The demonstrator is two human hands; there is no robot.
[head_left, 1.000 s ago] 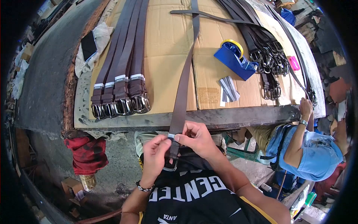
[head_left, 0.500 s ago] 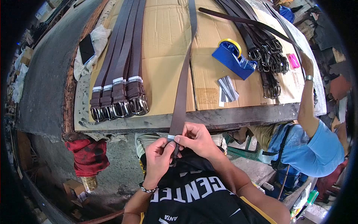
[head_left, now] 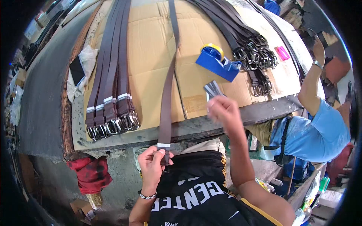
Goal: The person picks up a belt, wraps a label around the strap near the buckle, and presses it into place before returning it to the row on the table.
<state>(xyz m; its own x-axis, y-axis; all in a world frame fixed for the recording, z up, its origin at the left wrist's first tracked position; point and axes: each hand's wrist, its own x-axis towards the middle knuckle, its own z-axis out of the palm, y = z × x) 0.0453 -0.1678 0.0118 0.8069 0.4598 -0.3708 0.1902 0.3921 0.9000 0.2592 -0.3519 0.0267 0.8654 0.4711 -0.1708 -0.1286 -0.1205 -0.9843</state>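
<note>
My left hand (head_left: 152, 165) grips the near end of a brown belt (head_left: 166, 101), just below a white label band (head_left: 163, 145). From there the belt runs away over the cardboard. My right hand (head_left: 223, 109) is raised over the table's front edge, blurred, beside a small stack of grey and white label strips (head_left: 213, 89); its fingertips are too smeared to read. Behind the strips sits a blue tape dispenser (head_left: 218, 64) with a yellow roll. Several banded belts with buckles (head_left: 113, 109) lie at the left.
More buckled belts (head_left: 252, 51) lie at the right of the cardboard (head_left: 147, 56), near a pink object (head_left: 282, 53). A phone (head_left: 77, 71) rests on white cloth at the left. A co-worker in a blue shirt (head_left: 309, 132) is at the right, one arm raised.
My right hand has left the belt and moved right and up, toward the label strips. My left hand still holds the belt, slightly lower. The co-worker's hand has moved outward from the belts.
</note>
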